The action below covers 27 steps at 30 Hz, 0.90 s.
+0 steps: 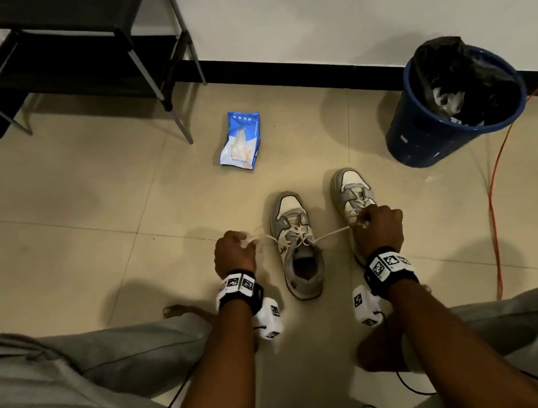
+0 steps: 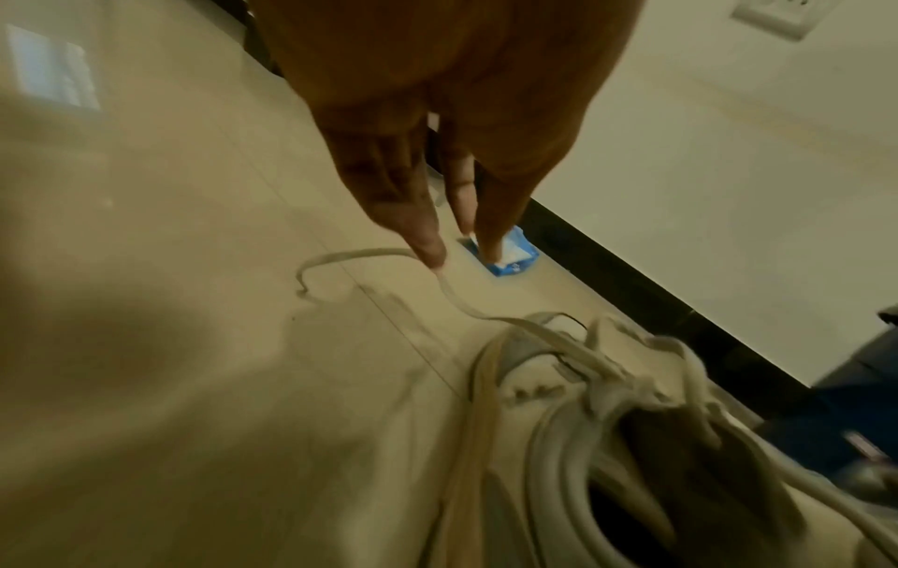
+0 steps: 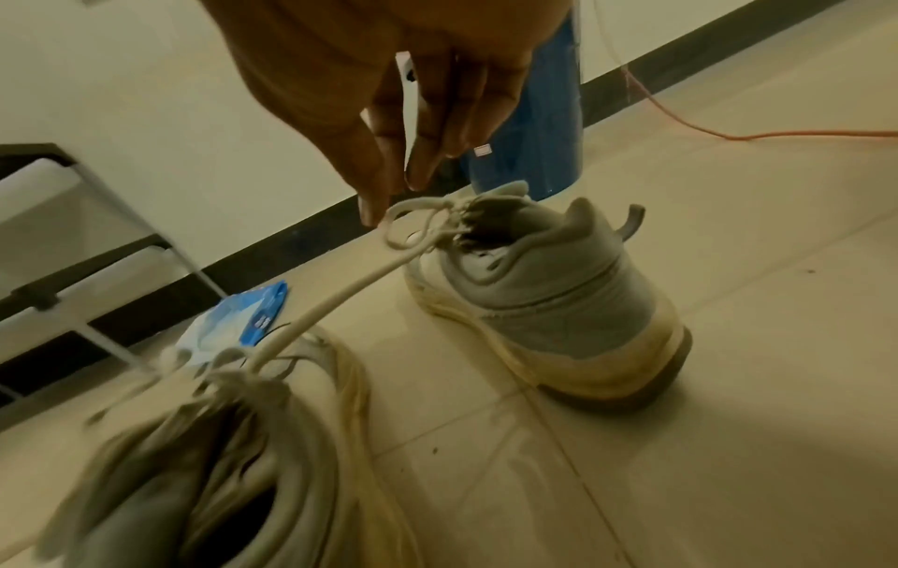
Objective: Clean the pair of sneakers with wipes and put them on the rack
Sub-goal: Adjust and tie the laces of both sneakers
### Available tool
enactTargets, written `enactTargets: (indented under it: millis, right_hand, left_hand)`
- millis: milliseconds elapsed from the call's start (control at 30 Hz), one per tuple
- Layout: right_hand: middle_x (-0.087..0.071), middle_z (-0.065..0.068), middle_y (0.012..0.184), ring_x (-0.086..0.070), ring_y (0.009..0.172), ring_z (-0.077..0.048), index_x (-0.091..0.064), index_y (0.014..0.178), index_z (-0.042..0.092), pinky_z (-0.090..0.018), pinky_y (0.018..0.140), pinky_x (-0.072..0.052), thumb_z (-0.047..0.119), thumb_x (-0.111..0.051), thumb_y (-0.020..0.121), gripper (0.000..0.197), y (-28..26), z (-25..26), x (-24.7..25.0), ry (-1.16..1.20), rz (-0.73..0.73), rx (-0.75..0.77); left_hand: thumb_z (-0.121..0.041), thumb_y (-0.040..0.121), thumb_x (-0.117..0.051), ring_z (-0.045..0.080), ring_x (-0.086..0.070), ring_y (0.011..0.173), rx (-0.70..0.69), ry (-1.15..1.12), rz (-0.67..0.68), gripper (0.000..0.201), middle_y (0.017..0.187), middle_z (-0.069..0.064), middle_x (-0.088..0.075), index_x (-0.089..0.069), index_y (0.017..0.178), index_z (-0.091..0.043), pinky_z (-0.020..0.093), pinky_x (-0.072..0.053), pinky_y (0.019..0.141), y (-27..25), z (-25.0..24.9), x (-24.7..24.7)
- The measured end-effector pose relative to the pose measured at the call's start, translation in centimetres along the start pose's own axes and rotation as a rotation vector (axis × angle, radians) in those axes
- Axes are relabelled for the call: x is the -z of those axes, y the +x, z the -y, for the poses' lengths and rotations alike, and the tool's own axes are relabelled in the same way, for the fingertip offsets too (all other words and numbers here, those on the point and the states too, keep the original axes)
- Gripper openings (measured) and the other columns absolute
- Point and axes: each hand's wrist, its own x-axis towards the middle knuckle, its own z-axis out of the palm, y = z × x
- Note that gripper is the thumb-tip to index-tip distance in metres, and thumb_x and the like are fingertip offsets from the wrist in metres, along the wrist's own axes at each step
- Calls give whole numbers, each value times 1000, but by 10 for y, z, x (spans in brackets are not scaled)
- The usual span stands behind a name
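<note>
Both forearms reach down; left hand and right hand each pinch a lace end of the near sneaker, pulling outward. Laces limp and thin; shoe looks light, soft-collared, so grab by the heel to lift it.

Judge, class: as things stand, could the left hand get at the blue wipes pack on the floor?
Probably yes, once freed: the left hand pinches a lace end of the nearer sneaker, and bare floor lies between it and the wipes pack; nothing blocks the way.
</note>
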Motion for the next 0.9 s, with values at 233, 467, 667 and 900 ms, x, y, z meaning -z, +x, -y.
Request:
enactTargets:
  millis: [233, 467, 667, 900]
  right_hand:
    - [-72, -11, 84, -65, 67, -22, -70, 81, 7, -31, 58, -51, 38, -72, 83, 31, -21, 22, -62, 708, 533, -401]
    - [-70, -22, 75, -66, 65, -30, -67, 60, 7, -40, 63, -55, 18, -77, 78, 23, -15, 25, -63, 721, 450, -337]
    - [-71, -13, 72, -67, 74, -26, -74, 71, 0, -26, 67, -47, 25, -76, 80, 27, -15, 3, -25, 378, 129, -217]
    - [-47, -7, 51, -47, 40, -19, -58, 78, 7, -24, 42, -41, 44, -79, 71, 43, -13, 15, -66, 902, 553, -647]
  left_hand:
    - [-50, 70, -84, 21, -56, 53, 419, -511, 359, 42, 63, 8, -68, -75, 71, -9, 29, -47, 58, -29, -13, -43]
    - [-10, 71, -86, 18, -62, 60, 485, -724, 308, 17, 72, 11, -72, -76, 83, -4, 24, -49, 53, -23, -17, -39]
    - [-12, 73, -85, 17, -62, 61, 492, -790, 202, 19, 74, 11, -71, -78, 87, -2, 22, -49, 51, -6, 5, -22]
    - [-21, 62, -93, 18, -67, 67, 404, -720, 417, 32, 83, 11, -76, -79, 87, -8, 27, -56, 68, -27, -11, -35]
